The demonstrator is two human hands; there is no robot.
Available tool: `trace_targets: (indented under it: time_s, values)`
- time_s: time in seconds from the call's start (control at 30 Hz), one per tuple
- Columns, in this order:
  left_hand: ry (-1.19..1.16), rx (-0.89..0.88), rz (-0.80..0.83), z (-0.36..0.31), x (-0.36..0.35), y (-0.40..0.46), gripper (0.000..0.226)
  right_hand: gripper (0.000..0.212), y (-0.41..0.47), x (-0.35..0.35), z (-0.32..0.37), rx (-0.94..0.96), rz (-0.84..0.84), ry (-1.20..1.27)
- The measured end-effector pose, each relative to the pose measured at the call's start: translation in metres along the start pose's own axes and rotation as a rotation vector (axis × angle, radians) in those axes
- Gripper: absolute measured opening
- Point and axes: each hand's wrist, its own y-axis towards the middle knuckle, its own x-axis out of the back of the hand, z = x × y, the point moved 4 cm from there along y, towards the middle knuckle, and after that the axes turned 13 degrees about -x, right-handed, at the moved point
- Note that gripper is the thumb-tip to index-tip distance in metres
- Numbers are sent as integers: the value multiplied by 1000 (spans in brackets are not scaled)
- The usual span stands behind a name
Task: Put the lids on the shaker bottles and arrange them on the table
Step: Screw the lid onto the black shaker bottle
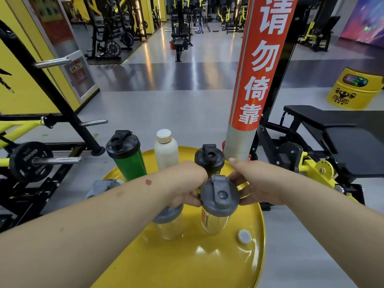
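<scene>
A clear shaker bottle (214, 222) with a grey lid (219, 196) stands upright on the round yellow table (207, 265). My left hand (188, 191) and my right hand (252, 183) grip the lid's rim from either side. A second clear bottle with a grey lid (169, 221) stands just left, partly under my left wrist. Behind are a green shaker with a black lid (126, 155), a white bottle with a cream cap (166, 151) and a black shaker (209, 160). Another grey lid (102, 187) peeks out behind my left forearm.
A small grey cap (244, 236) lies on the table near its right edge. A red and grey pillar (252, 84) rises just behind the table. A black bench (336, 129) stands to the right, and a weight rack with plates (31, 161) to the left.
</scene>
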Motion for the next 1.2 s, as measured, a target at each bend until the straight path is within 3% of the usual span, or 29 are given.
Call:
trace_targets:
  time_s: [0.2, 0.47, 0.67, 0.9, 1.07, 1.2]
  values:
    - [-54, 21, -27, 4, 2, -3, 26, 64, -4, -2, 1, 11, 4, 47]
    - [-100, -3, -47, 8, -2, -3, 40, 65, -6, -3, 2, 6, 9, 46]
    - [-62, -28, -44, 6, -1, -3, 31, 57, -6, -3, 3, 6, -8, 45]
    - [-65, 10, -55, 8, -1, -6, 31, 63, -6, -2, 5, -6, -35, -28]
    - [-52, -47, -97, 2, 19, -8, 36, 60, -15, 0, 19, 128, -209, -151]
    - [-48, -198, -160, -7, 52, -15, 40, 63, -36, -8, 41, 435, -385, -202]
